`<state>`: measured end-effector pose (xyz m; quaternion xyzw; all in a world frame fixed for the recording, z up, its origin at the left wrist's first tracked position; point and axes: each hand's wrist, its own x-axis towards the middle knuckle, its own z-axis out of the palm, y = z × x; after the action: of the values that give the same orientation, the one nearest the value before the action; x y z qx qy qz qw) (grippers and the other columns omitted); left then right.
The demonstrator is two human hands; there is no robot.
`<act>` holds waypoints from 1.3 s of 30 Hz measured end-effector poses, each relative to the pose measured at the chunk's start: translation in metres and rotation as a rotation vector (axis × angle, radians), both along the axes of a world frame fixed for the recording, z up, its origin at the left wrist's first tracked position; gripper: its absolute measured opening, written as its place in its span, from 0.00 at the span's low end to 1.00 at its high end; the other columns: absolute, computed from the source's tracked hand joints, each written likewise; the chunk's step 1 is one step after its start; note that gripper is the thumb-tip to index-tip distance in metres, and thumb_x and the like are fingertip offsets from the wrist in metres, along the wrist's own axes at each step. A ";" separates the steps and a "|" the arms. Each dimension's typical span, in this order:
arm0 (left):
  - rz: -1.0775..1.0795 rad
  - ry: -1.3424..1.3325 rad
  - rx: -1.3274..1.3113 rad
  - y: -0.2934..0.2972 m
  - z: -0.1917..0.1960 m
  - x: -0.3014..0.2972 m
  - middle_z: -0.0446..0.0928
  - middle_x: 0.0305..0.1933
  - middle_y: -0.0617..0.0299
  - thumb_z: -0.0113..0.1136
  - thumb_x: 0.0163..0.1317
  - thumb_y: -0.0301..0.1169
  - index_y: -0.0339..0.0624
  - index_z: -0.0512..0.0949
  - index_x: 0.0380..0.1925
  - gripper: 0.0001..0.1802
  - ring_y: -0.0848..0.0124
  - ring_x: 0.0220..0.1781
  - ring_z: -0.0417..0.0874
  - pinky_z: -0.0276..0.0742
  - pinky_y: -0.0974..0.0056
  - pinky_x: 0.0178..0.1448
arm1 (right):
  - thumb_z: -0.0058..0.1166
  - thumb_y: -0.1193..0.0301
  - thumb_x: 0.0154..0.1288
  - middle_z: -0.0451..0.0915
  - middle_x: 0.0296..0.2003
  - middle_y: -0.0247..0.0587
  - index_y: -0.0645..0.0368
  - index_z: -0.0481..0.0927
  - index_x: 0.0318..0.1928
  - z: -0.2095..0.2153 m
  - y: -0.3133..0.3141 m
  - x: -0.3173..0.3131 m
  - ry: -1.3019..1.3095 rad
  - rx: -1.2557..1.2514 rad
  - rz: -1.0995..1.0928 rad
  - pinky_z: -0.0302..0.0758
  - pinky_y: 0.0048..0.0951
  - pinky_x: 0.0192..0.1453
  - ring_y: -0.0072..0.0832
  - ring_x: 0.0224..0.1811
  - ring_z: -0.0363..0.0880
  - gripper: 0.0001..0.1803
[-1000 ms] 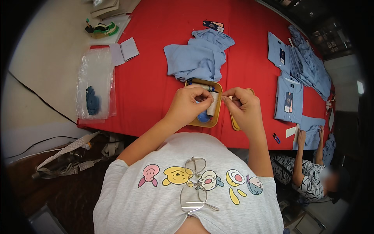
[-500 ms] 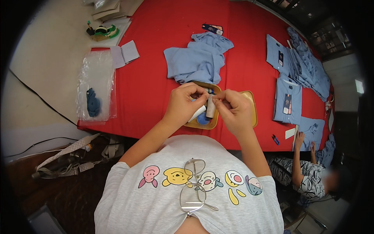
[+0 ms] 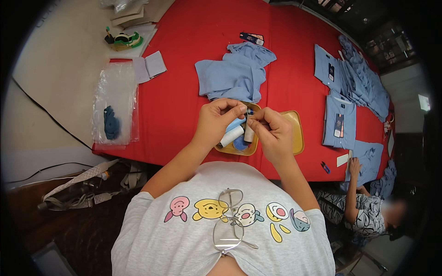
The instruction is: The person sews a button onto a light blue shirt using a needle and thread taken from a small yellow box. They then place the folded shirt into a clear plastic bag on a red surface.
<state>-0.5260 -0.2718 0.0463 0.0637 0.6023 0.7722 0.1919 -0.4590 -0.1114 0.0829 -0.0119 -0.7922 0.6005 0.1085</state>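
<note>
I see the red table [image 3: 184, 106] filling most of the view, its near edge running just in front of my chest and its left edge dropping to pale floor. Open red cloth lies to the left of my hands, between them and the clear plastic bag [image 3: 115, 108] that overhangs that left edge. Just beyond my hands sits a crumpled blue shirt [image 3: 237, 76]; more folded blue shirts [image 3: 352, 87] crowd the right side, where another person's hand [image 3: 354, 164] rests near the table's edge. Under my hands the yellow tray [image 3: 297, 133] sits close to the near edge. My left hand [image 3: 216, 120] and right hand [image 3: 271, 131] meet above it, fingers curled and pinched together on a small blue thread spool [image 3: 249, 112]. A white spool [image 3: 231, 136] lies in the tray below.
</note>
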 end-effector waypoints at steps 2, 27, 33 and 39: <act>-0.038 -0.149 0.156 0.002 0.005 0.001 0.83 0.35 0.64 0.66 0.68 0.30 0.37 0.85 0.39 0.08 0.75 0.42 0.81 0.77 0.68 0.51 | 0.62 0.77 0.64 0.74 0.23 0.27 0.62 0.82 0.32 -0.011 0.000 0.002 -0.140 -0.217 -0.005 0.62 0.21 0.25 0.14 0.21 0.68 0.04; -0.191 -0.192 0.193 0.006 -0.020 0.010 0.71 0.58 0.65 0.65 0.66 0.29 0.41 0.83 0.34 0.04 0.74 0.60 0.74 0.70 0.65 0.66 | 0.56 0.77 0.71 0.78 0.44 0.38 0.64 0.78 0.42 -0.029 0.003 0.002 0.095 0.115 -0.030 0.72 0.28 0.54 0.26 0.47 0.77 0.03; -0.130 -0.226 0.176 0.005 -0.029 0.012 0.72 0.59 0.64 0.64 0.64 0.28 0.42 0.83 0.31 0.03 0.73 0.59 0.75 0.70 0.64 0.66 | 0.45 0.68 0.81 0.78 0.45 0.38 0.60 0.74 0.48 -0.033 0.020 -0.009 0.066 -0.343 -0.196 0.72 0.29 0.53 0.27 0.47 0.80 0.08; -0.135 -0.166 0.183 0.003 -0.031 0.011 0.70 0.60 0.64 0.62 0.64 0.28 0.43 0.82 0.31 0.04 0.73 0.61 0.73 0.70 0.63 0.66 | 0.43 0.65 0.82 0.79 0.39 0.37 0.56 0.73 0.49 -0.014 0.024 -0.005 -0.055 -0.968 -0.100 0.78 0.36 0.52 0.28 0.43 0.81 0.09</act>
<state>-0.5151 -0.2689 0.0157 0.0572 0.5059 0.8118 0.2861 -0.4635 -0.0875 0.0690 -0.1150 -0.4230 0.8934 0.0984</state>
